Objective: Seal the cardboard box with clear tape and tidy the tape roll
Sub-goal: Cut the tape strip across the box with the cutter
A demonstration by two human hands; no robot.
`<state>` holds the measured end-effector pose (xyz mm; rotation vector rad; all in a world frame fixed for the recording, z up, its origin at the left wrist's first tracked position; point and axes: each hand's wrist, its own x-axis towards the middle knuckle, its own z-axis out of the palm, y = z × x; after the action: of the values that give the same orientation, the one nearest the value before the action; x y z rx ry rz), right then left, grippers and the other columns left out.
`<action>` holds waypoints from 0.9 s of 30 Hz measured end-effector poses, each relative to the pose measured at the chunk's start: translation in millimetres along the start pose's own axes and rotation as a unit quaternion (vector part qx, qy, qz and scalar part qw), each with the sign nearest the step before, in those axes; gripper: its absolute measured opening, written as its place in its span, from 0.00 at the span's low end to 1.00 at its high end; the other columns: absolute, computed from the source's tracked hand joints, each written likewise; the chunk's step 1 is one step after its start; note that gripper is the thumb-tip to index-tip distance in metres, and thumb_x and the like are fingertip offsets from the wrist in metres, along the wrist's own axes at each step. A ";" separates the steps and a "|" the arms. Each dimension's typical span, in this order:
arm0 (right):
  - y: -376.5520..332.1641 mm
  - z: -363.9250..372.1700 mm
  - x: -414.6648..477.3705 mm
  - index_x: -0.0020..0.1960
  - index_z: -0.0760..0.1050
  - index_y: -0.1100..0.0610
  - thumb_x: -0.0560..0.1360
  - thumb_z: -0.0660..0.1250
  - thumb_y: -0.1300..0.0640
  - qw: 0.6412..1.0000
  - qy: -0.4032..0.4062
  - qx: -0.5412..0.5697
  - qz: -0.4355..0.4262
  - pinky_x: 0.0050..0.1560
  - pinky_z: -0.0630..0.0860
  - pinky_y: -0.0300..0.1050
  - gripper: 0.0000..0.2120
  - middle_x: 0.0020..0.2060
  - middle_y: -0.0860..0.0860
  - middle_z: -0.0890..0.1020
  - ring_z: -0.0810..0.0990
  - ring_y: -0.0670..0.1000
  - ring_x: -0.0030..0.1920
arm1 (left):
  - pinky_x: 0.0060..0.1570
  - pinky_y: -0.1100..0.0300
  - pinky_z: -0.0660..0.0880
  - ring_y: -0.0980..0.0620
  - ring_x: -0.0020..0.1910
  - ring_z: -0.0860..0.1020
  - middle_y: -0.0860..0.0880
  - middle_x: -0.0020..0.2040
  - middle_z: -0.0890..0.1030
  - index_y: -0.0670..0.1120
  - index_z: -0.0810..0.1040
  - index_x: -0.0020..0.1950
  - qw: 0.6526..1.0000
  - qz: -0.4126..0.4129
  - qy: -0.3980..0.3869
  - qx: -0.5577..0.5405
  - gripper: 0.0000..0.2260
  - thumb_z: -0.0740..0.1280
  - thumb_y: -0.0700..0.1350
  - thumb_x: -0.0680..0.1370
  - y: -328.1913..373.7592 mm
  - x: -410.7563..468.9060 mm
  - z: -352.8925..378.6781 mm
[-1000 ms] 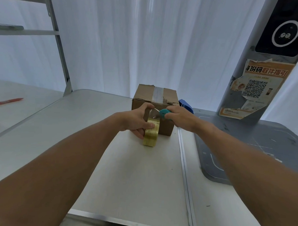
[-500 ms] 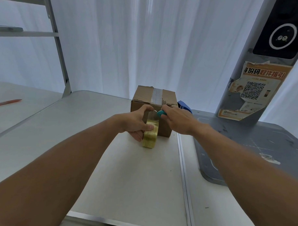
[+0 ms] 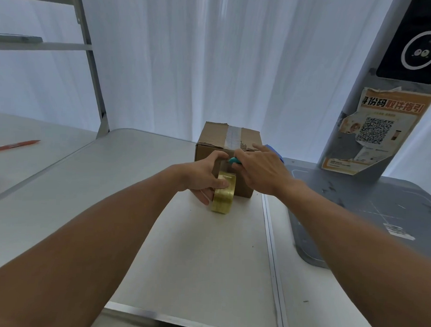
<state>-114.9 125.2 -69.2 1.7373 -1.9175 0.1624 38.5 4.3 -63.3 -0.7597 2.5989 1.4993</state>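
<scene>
A small cardboard box [image 3: 211,136] stands on the white table [image 3: 194,248], with a strip of clear tape [image 3: 232,135] running across its top and down its near face. My left hand [image 3: 201,178] grips the yellowish tape roll [image 3: 223,194], held on edge against the box's front. My right hand [image 3: 260,168] holds a teal-handled cutter [image 3: 234,161] at the tape on the box's near face, its forefinger stretched along the top edge. The blade itself is hidden.
A grey machine base [image 3: 369,208] with a post bearing a QR-code poster [image 3: 377,130] fills the right side. A blue object [image 3: 274,152] peeks out behind the box. A red pen [image 3: 14,145] lies on the far-left table. A metal shelf frame [image 3: 91,61] rises at the left.
My right hand has slid left and up along the box's front edge with the cutter, its forefinger now extended. The left hand and roll have stayed in place.
</scene>
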 end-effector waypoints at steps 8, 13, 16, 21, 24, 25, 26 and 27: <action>1.2 11.4 1.1 0.46 0.67 0.51 0.82 0.56 0.49 0.996 -0.065 0.068 0.001 0.62 0.68 0.50 0.08 0.35 0.45 0.77 0.74 0.47 0.33 | 0.44 0.46 0.84 0.40 0.49 0.85 0.42 0.63 0.75 0.62 0.54 0.74 1.000 0.010 -0.006 -0.005 0.34 0.71 0.44 0.77 -3.5 2.5 -1.4; -1.6 8.9 6.6 0.47 0.66 0.51 0.82 0.55 0.49 0.995 -0.066 0.079 -0.001 0.54 0.73 0.50 0.08 0.37 0.45 0.74 0.74 0.48 0.33 | 0.47 0.45 0.83 0.40 0.54 0.82 0.45 0.66 0.71 0.62 0.56 0.74 0.999 0.015 -0.019 -0.037 0.35 0.72 0.42 0.76 -5.7 4.9 -2.2; -1.6 7.8 8.3 0.47 0.63 0.50 0.82 0.55 0.49 0.994 -0.078 0.073 -0.001 0.50 0.73 0.49 0.07 0.36 0.46 0.74 0.72 0.47 0.31 | 0.49 0.45 0.83 0.41 0.56 0.81 0.46 0.66 0.70 0.61 0.56 0.74 0.999 0.016 -0.019 -0.042 0.35 0.72 0.42 0.76 -5.4 6.2 -2.3; -3.3 5.9 10.3 0.47 0.62 0.50 0.82 0.54 0.48 0.994 -0.090 0.061 -0.002 0.45 0.69 0.46 0.08 0.36 0.46 0.73 0.69 0.44 0.30 | 0.48 0.47 0.83 0.41 0.56 0.81 0.46 0.66 0.71 0.60 0.58 0.73 0.999 0.013 -0.020 -0.049 0.33 0.72 0.42 0.76 -6.7 7.0 -2.7; -3.8 5.2 9.6 0.47 0.62 0.50 0.82 0.54 0.48 0.994 -0.096 0.047 -0.001 0.45 0.68 0.46 0.08 0.36 0.46 0.73 0.70 0.45 0.31 | 0.48 0.47 0.83 0.42 0.53 0.83 0.46 0.64 0.73 0.59 0.58 0.72 0.998 0.005 -0.022 -0.056 0.32 0.72 0.42 0.76 -7.2 6.8 -3.6; -4.4 5.5 9.2 0.47 0.62 0.49 0.83 0.53 0.48 0.994 -0.098 0.043 -0.001 0.46 0.68 0.46 0.08 0.36 0.47 0.74 0.72 0.47 0.32 | 0.48 0.46 0.83 0.42 0.53 0.84 0.45 0.64 0.73 0.59 0.58 0.72 0.998 0.004 -0.024 -0.058 0.32 0.72 0.42 0.76 -7.4 6.9 -3.8; -4.9 5.9 9.0 0.47 0.62 0.49 0.83 0.53 0.47 0.994 -0.100 0.038 -0.001 0.47 0.69 0.46 0.08 0.36 0.47 0.75 0.73 0.48 0.33 | 0.49 0.46 0.83 0.42 0.53 0.84 0.45 0.64 0.73 0.59 0.58 0.72 0.998 0.003 -0.026 -0.057 0.32 0.72 0.42 0.76 -7.2 7.0 -3.8; -5.5 6.2 9.0 0.47 0.61 0.49 0.83 0.53 0.47 0.994 -0.100 0.034 -0.001 0.47 0.69 0.46 0.08 0.36 0.47 0.75 0.74 0.48 0.33 | 0.49 0.45 0.83 0.42 0.53 0.84 0.45 0.64 0.73 0.59 0.58 0.72 0.998 0.002 -0.026 -0.054 0.32 0.72 0.42 0.76 -6.9 6.9 -3.6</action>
<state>-111.7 113.6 -71.7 1.8620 -2.0725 0.0551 36.1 -4.2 -68.8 -0.7154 2.5010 1.6503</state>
